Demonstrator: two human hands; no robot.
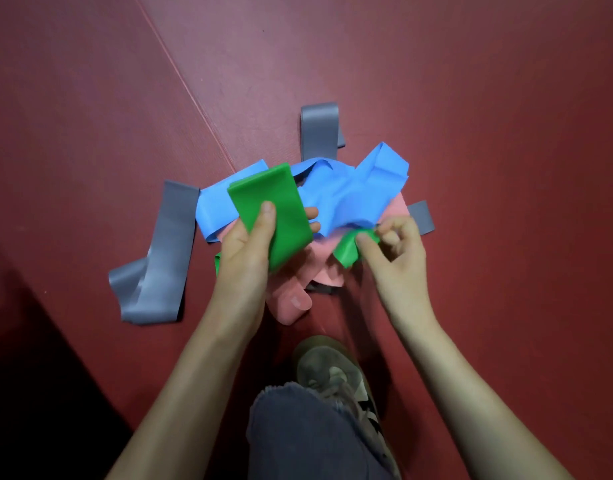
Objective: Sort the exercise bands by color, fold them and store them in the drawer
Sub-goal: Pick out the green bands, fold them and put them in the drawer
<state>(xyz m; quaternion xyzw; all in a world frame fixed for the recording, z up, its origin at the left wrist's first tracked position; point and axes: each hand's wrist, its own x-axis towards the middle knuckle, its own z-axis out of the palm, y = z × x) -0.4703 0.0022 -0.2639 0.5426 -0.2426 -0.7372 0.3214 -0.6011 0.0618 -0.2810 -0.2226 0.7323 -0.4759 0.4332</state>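
A person crouches over a heap of exercise bands on a red mat floor [471, 98], seen from above w/ a head-worn camera. The left hand [244, 251] grasps a folded green band [268, 206], thumb pressed flat on top, fingertips showing past the band's right edge; the fold is lifted above the pile, tilted up-left. The right hand [398, 251] pinches the green band's loose end at approx. the pile's right-centre, index finger & thumb closed on it, other fingers curled in.

Beneath & behind the hands lies a crumpled blue band [353, 188], spread left to right across the heap's middle, one end poking out at the left under the green fold. A pink band [291, 299] sits under the blue, its end reaching toward the viewer, near the shoe. Grey bands fringe the pile: a long one [159, 258] loops out at the left, touching the blue end; another [319, 133] stands at the far side, running under the blue; a short end [422, 218] shows at the right, just behind the right hand. A small green scrap edges out left of the left wrist.

At bottom, a worn sneaker [332, 375] & a frayed grey trouser leg [305, 438] sit between the forearms. Floor seam runs diagonally upper left.
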